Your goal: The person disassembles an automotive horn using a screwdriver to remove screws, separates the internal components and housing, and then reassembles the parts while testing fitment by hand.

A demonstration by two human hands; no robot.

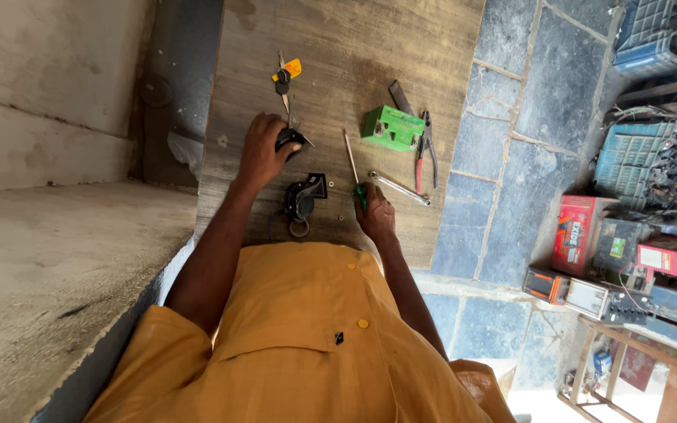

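Brown wood makes up the counter (338, 47). One small black part (291, 141) is gripped by the left hand (262, 153), fingers curled over it. One green-handled screwdriver (354, 172) is held in the closed right hand (375, 215). Between the hands one more black part (303, 197) is seen. Just past the right hand lie one silver wrench (398, 188), one green box (392, 128) and one pair of red-handled pliers (425, 153). Beyond the left hand, one key with an orange tag (285, 76) is found.
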